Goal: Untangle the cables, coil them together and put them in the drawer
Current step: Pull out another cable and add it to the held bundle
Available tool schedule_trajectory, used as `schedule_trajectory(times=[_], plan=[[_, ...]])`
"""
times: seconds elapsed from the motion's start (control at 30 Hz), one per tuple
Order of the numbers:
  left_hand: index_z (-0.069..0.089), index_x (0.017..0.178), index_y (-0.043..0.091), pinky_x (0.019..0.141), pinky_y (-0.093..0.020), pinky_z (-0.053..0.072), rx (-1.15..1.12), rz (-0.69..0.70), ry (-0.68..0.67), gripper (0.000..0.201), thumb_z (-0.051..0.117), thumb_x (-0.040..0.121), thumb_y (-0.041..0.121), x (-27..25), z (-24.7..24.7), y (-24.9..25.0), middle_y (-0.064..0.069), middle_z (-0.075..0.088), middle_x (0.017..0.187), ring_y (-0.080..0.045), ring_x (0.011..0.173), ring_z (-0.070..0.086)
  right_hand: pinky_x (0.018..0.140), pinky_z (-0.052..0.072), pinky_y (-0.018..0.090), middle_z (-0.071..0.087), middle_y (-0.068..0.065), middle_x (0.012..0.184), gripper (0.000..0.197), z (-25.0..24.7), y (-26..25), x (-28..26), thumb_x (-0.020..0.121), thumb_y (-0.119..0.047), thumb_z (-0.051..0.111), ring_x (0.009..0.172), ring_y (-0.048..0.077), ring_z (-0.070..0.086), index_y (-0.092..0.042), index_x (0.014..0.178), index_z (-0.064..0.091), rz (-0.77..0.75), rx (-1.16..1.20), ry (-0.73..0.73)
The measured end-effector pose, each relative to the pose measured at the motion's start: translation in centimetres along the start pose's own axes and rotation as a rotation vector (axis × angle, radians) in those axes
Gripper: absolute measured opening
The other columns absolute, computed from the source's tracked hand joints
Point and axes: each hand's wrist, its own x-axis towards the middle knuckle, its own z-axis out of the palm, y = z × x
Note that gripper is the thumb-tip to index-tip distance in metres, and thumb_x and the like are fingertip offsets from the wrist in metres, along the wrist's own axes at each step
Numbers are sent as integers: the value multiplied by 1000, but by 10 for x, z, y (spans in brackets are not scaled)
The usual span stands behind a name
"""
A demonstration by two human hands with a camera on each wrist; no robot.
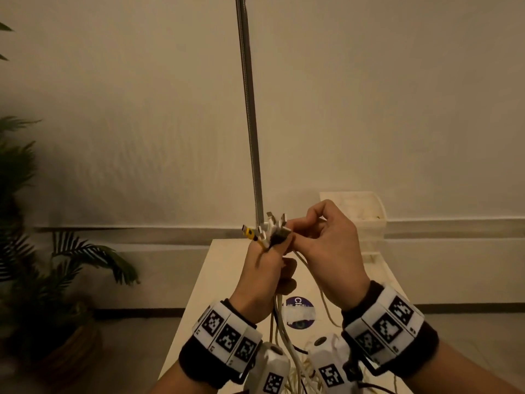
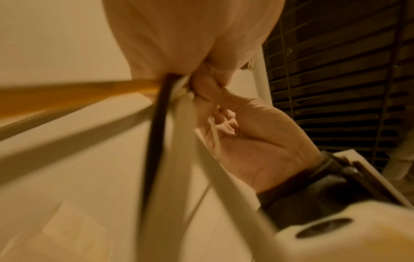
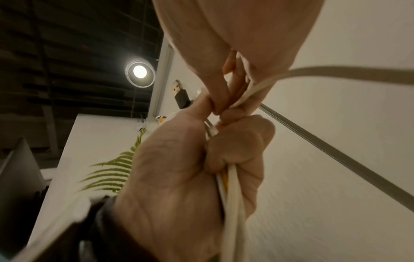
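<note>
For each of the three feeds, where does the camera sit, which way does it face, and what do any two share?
Head: on the head, facing forward and down; left hand, right hand, both wristbands, cables, table.
Left wrist: looks up along the palm; right hand, cables.
Right wrist: looks up along the palm; left hand, cables, lamp.
Shared: all three show the cables.

The lower runs of the cables (image 1: pixel 279 314) are hidden behind the wrist cameras below the left hand (image 1: pixel 262 275). In the left wrist view the cables are blurred. The braided cable (image 1: pixel 250 109) above the hands is cut off by the top edge.
</note>
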Motion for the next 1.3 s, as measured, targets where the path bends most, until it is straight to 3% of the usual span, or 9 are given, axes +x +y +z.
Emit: schedule_trajectory(times=[0.23, 0.37, 0.47, 0.73, 0.9, 1.03, 1.13, 1.23, 1.3], plan=[[73, 103, 17, 46, -22, 32, 19, 4, 166, 49, 45, 93, 57, 13, 6, -4, -4, 59, 65, -15, 49, 42, 80, 59, 41, 72, 12, 99, 27, 4, 8, -6, 80, 15, 62, 91, 23, 73, -6, 89, 47, 110, 163, -88], [70, 109, 14, 63, -45, 44, 122, 86, 161, 65, 41, 85, 67, 13, 5, -2, -25, 69, 87, -34, 75, 56, 65, 56, 25, 68, -2, 101, 40, 5, 16, -8, 79, 11, 61, 86, 15, 70, -23, 86, 40, -47, -46, -119], [65, 100, 5, 55, -55, 51, 313, 185, 148, 66, 40, 91, 64, 11, -3, -3, -30, 67, 83, -50, 68, 62, 54, 56, 33, 64, -14, 102, 41, 2, 22, -12, 78, 10, 57, 70, 15, 64, -24, 87, 37, -100, -185, -182], [56, 81, 8, 57, -39, 59, 24, 225, 175, 49, 41, 83, 55, 24, -47, 17, -4, 55, 56, -22, 50, 60, 40, 36, 23, 64, 5, 67, 16, -45, 60, -17, 91, -6, 61, 41, 15, 47, -11, 99, 48, 242, -146, -505], [45, 70, 15, 38, -17, 24, 178, 307, 86, 41, 37, 96, 45, 8, -63, 43, 10, 33, 49, -7, 40, 25, 52, 34, 27, 46, 1, 54, 25, -90, 98, -5, 97, -19, 55, 51, 17, 39, -5, 83, 69, 298, -415, -745], [62, 78, 20, 39, -23, 34, 420, 195, -99, 30, 46, 100, 32, -20, -61, 34, 5, 47, 52, -7, 41, 38, 53, 38, 30, 40, -8, 51, 33, -103, 109, -6, 99, -23, 50, 49, 19, 42, -2, 76, 62, 422, -460, -657], [65, 107, 27, 67, -28, 53, 936, 323, -266, 37, 55, 87, -3, -41, -40, -12, 7, 69, 83, -6, 73, 65, 49, 36, 27, 43, -12, 44, 34, -86, 94, -4, 100, -24, 47, 44, 13, 38, -8, 72, 59, 343, -477, -659], [51, 125, 29, 64, -39, 48, 909, 245, -190, 49, 60, 87, 0, -42, -18, -35, -1, 66, 80, -15, 69, 60, 51, 37, 32, 51, -5, 57, 32, -61, 74, -2, 99, -17, 48, 52, 19, 41, -18, 69, 58, 244, -376, -759], [53, 125, 25, 64, -29, 51, 850, 237, -101, 43, 63, 88, 5, -35, -13, -36, 3, 69, 83, -10, 73, 63, 49, 32, 29, 43, 11, 64, 27, -54, 62, 0, 95, -16, 51, 54, 19, 35, -18, 68, 58, 254, -277, -785]])
